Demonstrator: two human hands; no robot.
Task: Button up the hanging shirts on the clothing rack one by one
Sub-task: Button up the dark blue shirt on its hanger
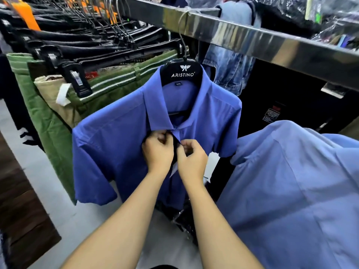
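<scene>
A blue short-sleeved shirt [116, 144] hangs on a black hanger [181, 73] from the metal rail [242, 33]. Its front is parted below the collar, with a dark gap showing between the two edges. My left hand [158, 150] pinches the left front edge just under the collar. My right hand [191, 158] pinches the right front edge beside it, fingers curled at the top of the placket. The button itself is hidden by my fingers. A lighter blue shirt [291, 187] hangs close on the right.
Green trousers [48, 125] and beige trousers [46, 88] hang on clip hangers to the left, with several dark garments behind them. A denim garment [231, 61] hangs behind the rail. Plastic-wrapped items [182, 220] lie below the shirt. Pale floor shows at the lower left.
</scene>
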